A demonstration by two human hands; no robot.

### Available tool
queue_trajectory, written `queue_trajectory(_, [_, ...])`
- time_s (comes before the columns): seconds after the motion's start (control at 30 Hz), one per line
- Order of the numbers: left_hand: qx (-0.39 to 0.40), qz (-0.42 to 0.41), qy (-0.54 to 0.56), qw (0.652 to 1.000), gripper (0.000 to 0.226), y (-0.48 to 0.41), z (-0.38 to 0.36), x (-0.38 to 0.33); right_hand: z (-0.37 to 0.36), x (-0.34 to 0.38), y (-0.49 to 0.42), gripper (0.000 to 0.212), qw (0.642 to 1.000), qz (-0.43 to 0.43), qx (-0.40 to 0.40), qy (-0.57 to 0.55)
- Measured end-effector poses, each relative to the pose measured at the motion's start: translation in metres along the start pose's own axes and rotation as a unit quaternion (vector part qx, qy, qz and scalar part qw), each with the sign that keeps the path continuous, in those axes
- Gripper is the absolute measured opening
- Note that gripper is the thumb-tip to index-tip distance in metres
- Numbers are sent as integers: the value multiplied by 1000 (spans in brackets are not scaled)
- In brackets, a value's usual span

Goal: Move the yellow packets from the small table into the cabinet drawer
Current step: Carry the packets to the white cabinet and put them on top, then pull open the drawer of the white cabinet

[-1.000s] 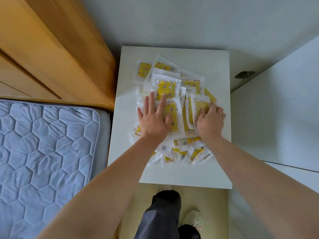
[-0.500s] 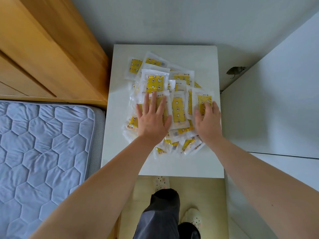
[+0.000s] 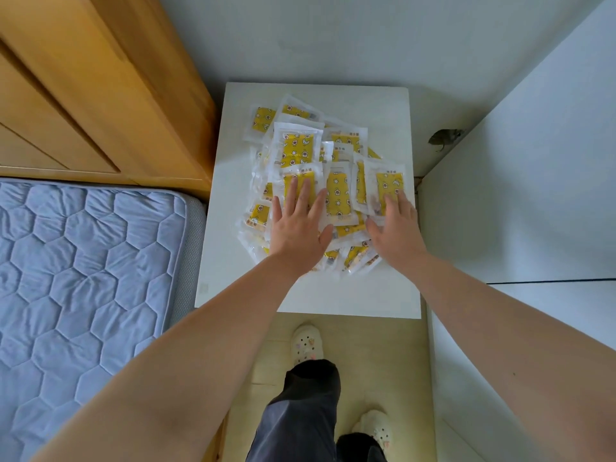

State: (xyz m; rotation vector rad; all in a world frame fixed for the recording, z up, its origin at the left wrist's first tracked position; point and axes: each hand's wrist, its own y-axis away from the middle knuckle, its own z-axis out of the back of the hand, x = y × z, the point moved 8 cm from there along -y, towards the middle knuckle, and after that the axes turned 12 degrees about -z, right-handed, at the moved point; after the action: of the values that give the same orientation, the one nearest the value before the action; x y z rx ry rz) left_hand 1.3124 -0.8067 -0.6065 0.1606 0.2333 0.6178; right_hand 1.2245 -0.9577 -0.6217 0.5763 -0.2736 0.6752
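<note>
White small table is carrying a loose, overlapping heap of yellow packets; the left hand is lying flat and spread on the heap, the right hand is pressing open-fingered on its right side, neither gripping anything

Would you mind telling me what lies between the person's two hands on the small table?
In the head view, yellow packets fill the gap between the left hand and the right hand; no bare small table shows there.
</note>
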Motion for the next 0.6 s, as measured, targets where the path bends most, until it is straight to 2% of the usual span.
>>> queue_trajectory(0.2, [4, -4, 7, 1000, 63, 48, -14, -13, -13, 2, 38, 59, 999, 32, -12, 23])
queue_trajectory(0.37, [35, 33, -2, 999, 63, 126, -55, -37, -43, -11, 98, 57, 983, 136, -25, 122])
queue_trajectory(0.47, [49, 33, 13, 998, 67, 167, -84, -52, -63, -27, 138, 55, 967, 187, -38, 167])
queue_trajectory(0.53, [46, 31, 15, 998, 68, 183, -99, -53, -72, -34, 160, 46, 954, 230, -65, 180])
queue_trajectory(0.6, [40, 22, 9, 999, 66, 190, -110, -53, -88, -40, 176, 46, 944, 260, -57, 194])
